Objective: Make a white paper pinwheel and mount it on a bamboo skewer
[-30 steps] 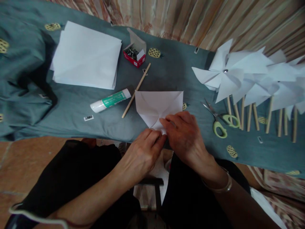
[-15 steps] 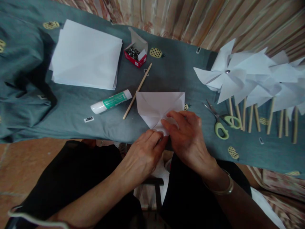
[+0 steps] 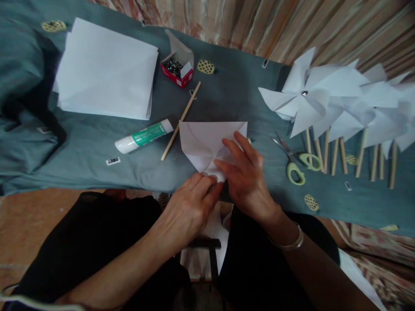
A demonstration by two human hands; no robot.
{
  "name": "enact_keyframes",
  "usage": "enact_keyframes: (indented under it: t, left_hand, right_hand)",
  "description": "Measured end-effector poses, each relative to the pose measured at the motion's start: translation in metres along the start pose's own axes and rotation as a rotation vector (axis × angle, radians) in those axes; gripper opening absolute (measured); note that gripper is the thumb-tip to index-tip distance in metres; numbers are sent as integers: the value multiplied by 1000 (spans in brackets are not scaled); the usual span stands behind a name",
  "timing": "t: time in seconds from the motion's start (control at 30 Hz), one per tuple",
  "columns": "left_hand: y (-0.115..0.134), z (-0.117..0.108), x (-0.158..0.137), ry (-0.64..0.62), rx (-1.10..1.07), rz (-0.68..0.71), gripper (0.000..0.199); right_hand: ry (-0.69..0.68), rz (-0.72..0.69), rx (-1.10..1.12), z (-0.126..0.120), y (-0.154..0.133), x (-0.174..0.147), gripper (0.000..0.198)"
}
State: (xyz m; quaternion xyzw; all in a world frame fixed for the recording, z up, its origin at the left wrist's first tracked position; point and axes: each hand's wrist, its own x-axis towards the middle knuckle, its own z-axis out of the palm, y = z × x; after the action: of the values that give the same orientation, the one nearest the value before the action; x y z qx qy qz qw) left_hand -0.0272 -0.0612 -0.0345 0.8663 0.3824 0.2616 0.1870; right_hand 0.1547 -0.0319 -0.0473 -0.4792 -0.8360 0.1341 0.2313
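A sheet of white paper (image 3: 204,138) lies at the front edge of the cloth-covered table, its near corner bent inward. My left hand (image 3: 194,201) pinches that near corner between thumb and fingers. On the sheet's right part rests my right hand (image 3: 244,172), fingers spread and touching the paper, with nothing gripped. Just left of the sheet is a thin wooden stick (image 3: 181,121), its middle close to the paper's edge. A glue stick (image 3: 144,136) with a green label lies further left. What is under my left fingers is partly hidden.
A stack of white paper (image 3: 106,73) lies at the back left. Beside it stands an open red box (image 3: 177,73) of small metal pins or fasteners. Green-handled scissors (image 3: 296,164) lie to the right, near several paper pinwheels (image 3: 304,103) on sticks. A pleated curtain (image 3: 246,26) hangs behind.
My right fingers have lifted and spread across the paper. My left hand keeps its pinch at the near corner. The whole view has shifted slightly.
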Motion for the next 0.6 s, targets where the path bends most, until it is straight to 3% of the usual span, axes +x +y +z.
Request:
enact_keyframes:
  t: [0.2, 0.37, 0.5, 0.6]
  left_hand:
    - [0, -1, 4, -12, 48, -6, 18]
    - [0, -1, 7, 33, 68, 13, 20]
    - [-1, -2, 6, 20, 70, -4, 19]
    - [-3, 0, 6, 19, 71, -12, 18]
  right_hand:
    - [90, 1, 22, 5, 7, -2, 38]
    - [133, 5, 176, -4, 20, -2, 39]
    - [184, 138, 133, -14, 37, 14, 39]
    - [132, 106, 81, -15, 48, 33, 44]
